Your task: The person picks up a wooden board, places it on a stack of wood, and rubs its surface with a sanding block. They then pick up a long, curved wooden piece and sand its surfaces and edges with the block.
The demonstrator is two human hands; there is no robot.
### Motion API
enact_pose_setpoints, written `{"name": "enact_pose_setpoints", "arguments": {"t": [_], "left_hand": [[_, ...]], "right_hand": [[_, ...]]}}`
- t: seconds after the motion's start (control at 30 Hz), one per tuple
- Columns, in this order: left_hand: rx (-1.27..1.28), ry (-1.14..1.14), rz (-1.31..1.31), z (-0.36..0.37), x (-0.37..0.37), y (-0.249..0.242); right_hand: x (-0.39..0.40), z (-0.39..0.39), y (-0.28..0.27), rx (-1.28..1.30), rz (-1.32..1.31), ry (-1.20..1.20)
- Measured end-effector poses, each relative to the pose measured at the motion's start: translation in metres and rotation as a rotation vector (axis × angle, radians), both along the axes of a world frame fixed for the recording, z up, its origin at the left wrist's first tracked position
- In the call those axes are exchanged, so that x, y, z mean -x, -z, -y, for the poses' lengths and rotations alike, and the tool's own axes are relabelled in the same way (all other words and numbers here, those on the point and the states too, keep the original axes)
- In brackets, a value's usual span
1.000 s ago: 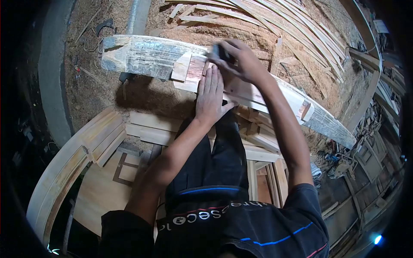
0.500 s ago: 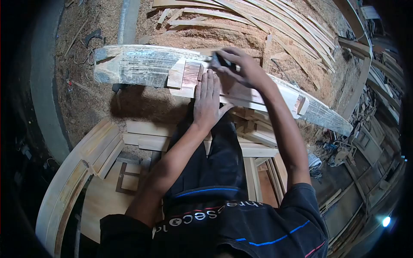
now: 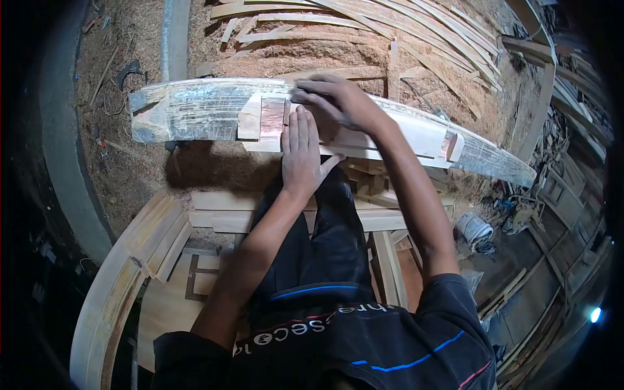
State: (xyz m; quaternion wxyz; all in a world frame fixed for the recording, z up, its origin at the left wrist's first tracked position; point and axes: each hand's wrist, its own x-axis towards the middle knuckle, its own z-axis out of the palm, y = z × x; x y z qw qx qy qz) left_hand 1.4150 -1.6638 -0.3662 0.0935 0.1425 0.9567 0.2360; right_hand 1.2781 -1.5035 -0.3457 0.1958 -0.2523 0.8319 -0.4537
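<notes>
A long, slightly curved plank (image 3: 201,107) with paint-worn ends lies crosswise in front of me. Resting on it is a pale wooden workpiece (image 3: 416,140) with small end blocks (image 3: 249,120) and a reddish inner face. My left hand (image 3: 301,153) presses flat on the workpiece near its left end, fingers stretched out together and thumb apart. My right hand (image 3: 338,104) curves over the workpiece's far edge, just beyond my left fingertips. Its fingers are closed around a dark block, which they now mostly hide.
Thin wood strips (image 3: 364,26) lie on sawdust beyond the plank. Stacked pale boards (image 3: 227,211) sit near my legs, with a curved wooden frame (image 3: 107,305) at lower left. A white bundle (image 3: 474,229) and scrap wood (image 3: 578,208) are to the right.
My right hand has slid a little left and its fingers now cover the dark block. My left hand stays flat on the workpiece. The whole view has shifted slightly.
</notes>
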Motion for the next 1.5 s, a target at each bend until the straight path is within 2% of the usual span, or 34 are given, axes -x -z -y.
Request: {"name": "enact_pose_setpoints", "arguments": {"t": [0.07, 0.13, 0.27, 0.33, 0.43, 0.5, 0.53, 0.6, 0.67, 0.8, 0.87, 0.93, 1.0, 1.07, 1.13, 1.2, 1.27, 1.33, 1.4, 1.5], "left_hand": [[-0.013, -0.018, 0.040, -0.002, 0.001, -0.003], [0.015, -0.020, 0.037, -0.002, 0.001, -0.002], [0.013, -0.030, 0.055, -0.003, 0.001, -0.002], [0.016, -0.024, 0.066, -0.004, 0.005, -0.007], [-0.032, 0.009, 0.144, 0.004, 0.008, -0.016], [-0.022, 0.054, 0.130, 0.011, 0.014, -0.017], [-0.021, 0.091, 0.119, 0.014, 0.015, -0.017], [-0.035, 0.101, 0.128, 0.016, 0.014, -0.018], [-0.030, 0.111, 0.133, 0.015, 0.016, -0.017], [-0.040, 0.107, 0.113, 0.014, 0.015, -0.015], [-0.024, 0.116, 0.104, 0.014, 0.015, -0.015], [-0.015, 0.133, 0.103, 0.015, 0.015, -0.014], [-0.011, 0.139, 0.104, 0.016, 0.015, -0.014], [-0.014, 0.135, 0.107, 0.016, 0.015, -0.014], [-0.015, 0.120, 0.105, 0.015, 0.014, -0.013], [-0.022, 0.109, 0.101, 0.013, 0.014, -0.012], [-0.011, 0.106, 0.091, 0.013, 0.013, -0.011], [-0.025, 0.103, 0.094, 0.012, 0.013, -0.012], [-0.031, 0.111, 0.089, 0.013, 0.014, -0.011], [0.023, 0.127, 0.097, 0.014, 0.014, -0.011]], "right_hand": [[-0.010, -0.041, -0.004, -0.092, 0.118, 0.049], [-0.018, -0.073, -0.008, -0.056, 0.153, 0.093], [-0.013, -0.048, -0.002, -0.029, 0.185, 0.070], [-0.014, -0.014, 0.013, 0.034, 0.111, 0.133], [-0.023, -0.012, 0.014, 0.008, 0.025, 0.142], [-0.029, -0.037, 0.006, -0.076, -0.063, 0.104], [-0.033, -0.057, 0.004, -0.104, -0.016, 0.110], [-0.040, -0.095, -0.007, -0.165, -0.143, 0.140], [-0.048, -0.118, -0.010, -0.174, -0.129, 0.152], [-0.034, -0.090, 0.009, -0.061, -0.183, 0.054], [-0.029, -0.051, 0.011, -0.048, -0.162, 0.104], [-0.030, -0.033, 0.016, -0.064, -0.247, 0.112], [-0.032, -0.041, 0.010, -0.086, -0.221, 0.105], [-0.036, -0.061, 0.003, -0.078, 0.154, 0.307], [-0.049, -0.104, -0.004, -0.229, -0.183, 0.135], [-0.057, -0.123, -0.007, -0.228, -0.093, 0.194], [-0.054, -0.120, 0.009, -0.230, -0.151, 0.138], [-0.044, -0.080, 0.004, -0.036, -0.008, 0.248], [-0.029, -0.037, 0.009, -0.040, -0.144, 0.130], [-0.030, -0.008, 0.026, -0.023, -0.198, 0.192]]}}
